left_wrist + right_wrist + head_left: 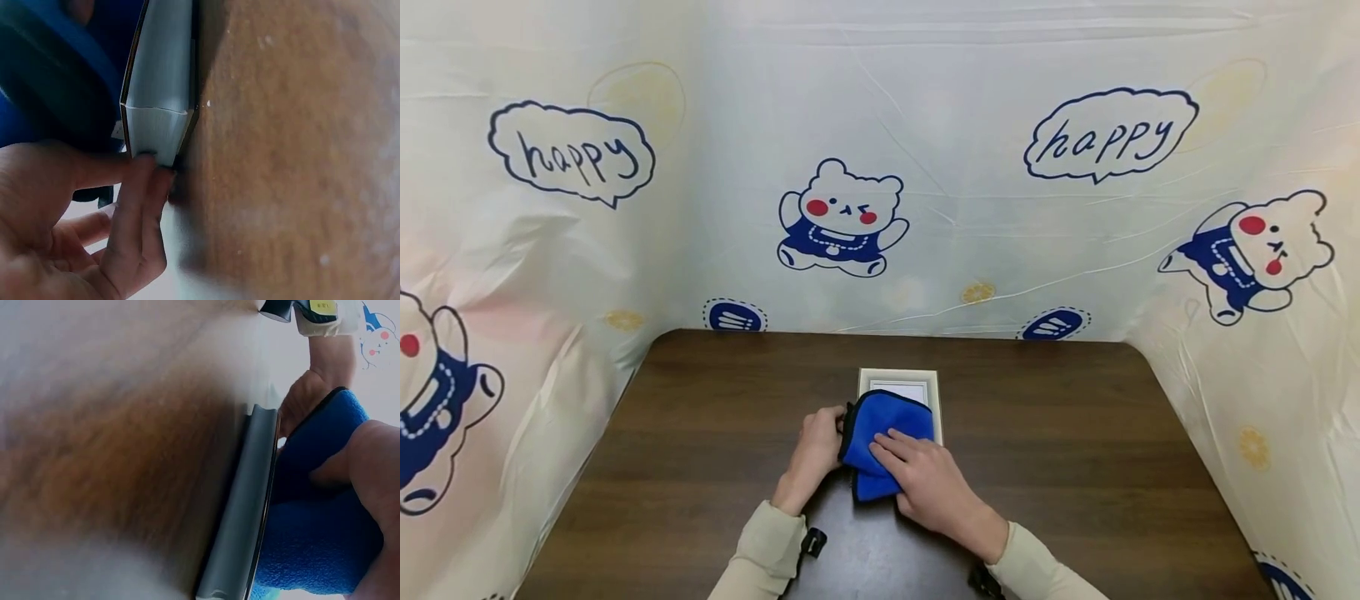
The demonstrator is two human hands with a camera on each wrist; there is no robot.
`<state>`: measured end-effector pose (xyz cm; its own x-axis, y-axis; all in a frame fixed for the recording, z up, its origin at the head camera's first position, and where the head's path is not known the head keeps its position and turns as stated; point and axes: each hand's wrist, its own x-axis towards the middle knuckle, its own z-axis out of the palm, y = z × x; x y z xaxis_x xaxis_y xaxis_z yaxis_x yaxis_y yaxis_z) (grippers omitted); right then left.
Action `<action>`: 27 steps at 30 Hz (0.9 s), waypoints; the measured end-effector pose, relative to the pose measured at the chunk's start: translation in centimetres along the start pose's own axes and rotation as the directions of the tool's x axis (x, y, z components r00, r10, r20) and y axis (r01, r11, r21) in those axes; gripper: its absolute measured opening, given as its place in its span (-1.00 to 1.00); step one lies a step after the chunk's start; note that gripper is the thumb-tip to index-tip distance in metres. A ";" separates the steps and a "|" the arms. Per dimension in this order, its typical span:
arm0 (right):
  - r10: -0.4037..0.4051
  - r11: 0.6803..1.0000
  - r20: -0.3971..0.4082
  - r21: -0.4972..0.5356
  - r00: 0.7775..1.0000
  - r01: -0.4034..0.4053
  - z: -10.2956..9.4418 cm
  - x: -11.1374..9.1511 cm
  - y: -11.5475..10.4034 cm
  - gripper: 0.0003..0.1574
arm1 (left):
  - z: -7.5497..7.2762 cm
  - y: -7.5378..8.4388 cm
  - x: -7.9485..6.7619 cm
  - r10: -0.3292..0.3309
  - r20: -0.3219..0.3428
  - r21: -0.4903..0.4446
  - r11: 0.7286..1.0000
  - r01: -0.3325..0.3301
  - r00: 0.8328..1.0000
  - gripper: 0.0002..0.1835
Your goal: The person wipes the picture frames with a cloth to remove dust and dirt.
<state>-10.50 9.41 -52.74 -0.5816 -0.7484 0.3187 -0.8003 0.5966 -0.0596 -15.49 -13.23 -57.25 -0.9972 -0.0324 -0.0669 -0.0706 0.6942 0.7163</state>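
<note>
A picture frame (898,375) with a pale cream border lies on the table, its lower part hidden by a blue cloth (891,412). The cloth has black edging and is folded over. My left hand (818,437) is at the frame's left side; the left wrist view shows its thumb and fingers pinching the corner of the thick pale side (159,56). With extended fingers, my right hand (934,483) presses the cloth onto the frame. In the right wrist view, the thumb (331,469) of that hand lies against the blue fabric, beside the frame's grey side (240,506).
The dark brown wooden table (715,392) spreads out around the frame. A pale printed sheet (955,275) with bear drawings hangs along the table's back and both sides. A black strap (813,542) sits at the left cuff, another (985,579) at the right.
</note>
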 end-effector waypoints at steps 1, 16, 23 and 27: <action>-0.007 1.000 0.018 -0.015 1.000 0.007 0.1 0.0 -0.1 -0.21 | -0.1 0.2 -0.2 0.008 -0.003 -0.004 1.000 -0.009 1.000 -0.72; -0.122 0.972 0.001 -0.204 0.993 0.120 0.8 0.3 -0.8 -0.55 | -0.2 1.5 -0.6 0.079 -0.094 0.047 0.996 -0.075 0.992 -0.81; -0.122 0.967 0.040 -0.222 0.992 0.128 0.5 0.2 -0.6 -0.61 | -0.9 3.4 -1.5 0.020 -0.077 0.073 0.997 -0.014 0.997 -0.85; -0.115 0.963 0.056 -0.239 0.992 0.125 0.2 -0.1 -0.6 -0.63 | -0.7 3.3 -1.6 0.035 -0.097 0.073 0.997 -0.028 0.995 -0.93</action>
<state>-10.02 9.09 -52.88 -0.4932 -0.8268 0.2703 -0.8086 0.5504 0.2081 -14.15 -11.43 -54.31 -0.9967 -0.0774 0.0258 -0.0407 0.7454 0.6653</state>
